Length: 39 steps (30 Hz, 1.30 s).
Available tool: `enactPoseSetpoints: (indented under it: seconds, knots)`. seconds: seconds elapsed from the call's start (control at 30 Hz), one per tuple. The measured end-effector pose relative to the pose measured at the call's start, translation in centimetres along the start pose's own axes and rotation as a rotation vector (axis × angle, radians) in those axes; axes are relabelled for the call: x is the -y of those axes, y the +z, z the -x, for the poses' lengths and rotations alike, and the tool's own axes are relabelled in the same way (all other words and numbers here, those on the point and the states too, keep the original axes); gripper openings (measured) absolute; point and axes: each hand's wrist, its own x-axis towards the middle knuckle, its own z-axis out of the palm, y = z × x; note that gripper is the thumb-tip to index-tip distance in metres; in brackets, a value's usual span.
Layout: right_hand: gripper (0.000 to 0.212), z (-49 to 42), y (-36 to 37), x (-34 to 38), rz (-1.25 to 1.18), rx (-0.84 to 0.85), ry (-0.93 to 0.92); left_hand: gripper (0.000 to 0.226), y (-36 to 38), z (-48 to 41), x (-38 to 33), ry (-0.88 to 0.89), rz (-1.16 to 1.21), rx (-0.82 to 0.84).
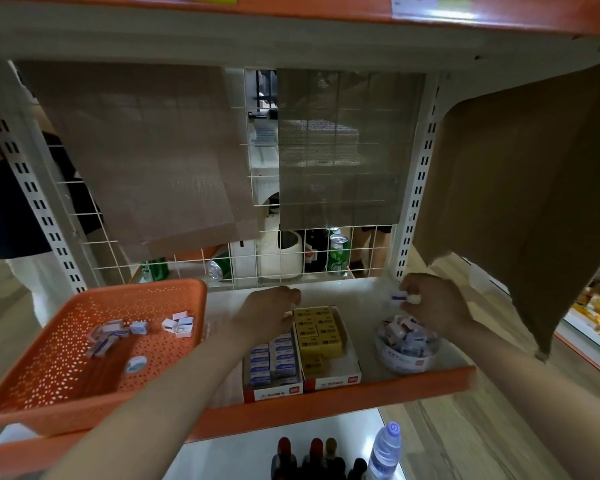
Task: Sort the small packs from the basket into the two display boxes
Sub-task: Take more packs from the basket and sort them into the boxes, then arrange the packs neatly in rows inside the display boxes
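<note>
Orange perforated plastic basket (94, 344) sits at the left of a white shelf with an orange front lip (361, 393), and a scatter of small white-and-blue packs (108, 336) lies loose inside it. Just to its right stand two red-fronted cardboard display boxes, side by side and touching. The left display box (272, 362) is filled with rows of blue-and-white packs, and the right display box (323, 337) with yellow ones. Further right, a round clear plastic tub (407, 344) holds a heap of similar little packs. The right hand (433, 303) pinches one held pack (404, 297) between thumb and fingertips, raised above the tub (not over either display box). The left hand (271, 313) is at the back edge of the boxes with its fingers curled. Something pale shows under the fingers, but whether it grips a pack cannot be told. The likely slip is that the light pinch lets go and the pack falls among the tub's lookalikes, where it would be hard to pick out. The basket also seems to overhang the shelf front, so a nudge from the left forearm could tip it.
</note>
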Motion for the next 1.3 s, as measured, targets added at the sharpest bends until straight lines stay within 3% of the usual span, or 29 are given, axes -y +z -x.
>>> enactPoseSetpoints:
  seconds: [0.27,0.37,0.5,0.9,1.17,1.3]
  knots:
    - [0.014,0.1,0.0,-1.7,0.131,0.039,0.113,0.028,0.0,0.2,0.3,-0.008,-0.026,0.032]
    - [0.033,0.0,0.2,-1.4,0.161,0.101,0.135,0.028,0.1,0.1,0.2,0.013,-0.034,0.033]
    - [0.031,-0.2,0.7,0.8,0.138,0.047,0.051,0.027,0.0,0.3,0.8,0.002,-0.04,0.008]
    - [0.019,-0.8,6.2,19.2,-0.185,0.092,-0.379,0.028,-2.3,6.0,9.9,-0.196,-0.114,-0.09]
    - [0.026,-2.0,12.5,30.6,-0.072,0.254,-0.566,0.022,-3.2,12.4,18.1,-0.488,-0.13,-0.036]
    - [0.026,-2.9,15.1,33.6,0.024,0.301,-0.554,0.026,-2.6,14.3,20.5,-0.506,-0.128,0.021]
